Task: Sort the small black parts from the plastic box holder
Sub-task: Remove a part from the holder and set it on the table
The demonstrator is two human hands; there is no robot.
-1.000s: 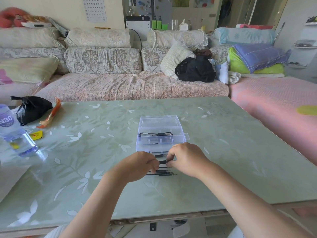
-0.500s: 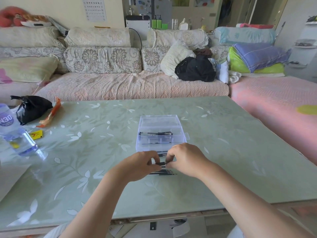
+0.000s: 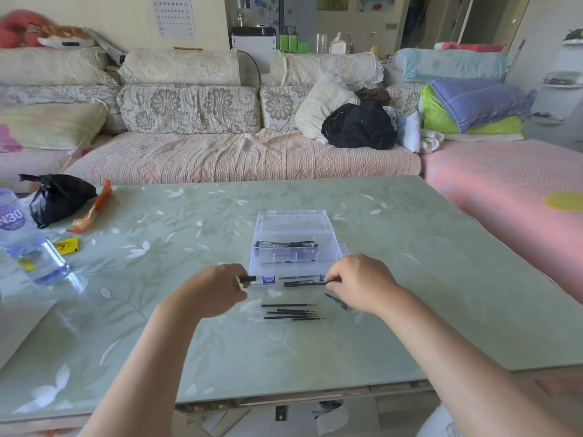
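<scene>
left hand pinches a short black cap; right hand grips a long black part. likely mid-sort, next laying it with the row at 6 o'clock of the box.

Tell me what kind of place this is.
Most likely a home living room: a floral sofa with folded bedding runs behind the glass-topped table, and a fridge with magnets stands further back.

A green leaf-patterned table carried a clear box at its middle. Just nearer than the box lay black refills. Far left of it sat a bottle, black bag, orange wrapper and yellow tag.
</scene>
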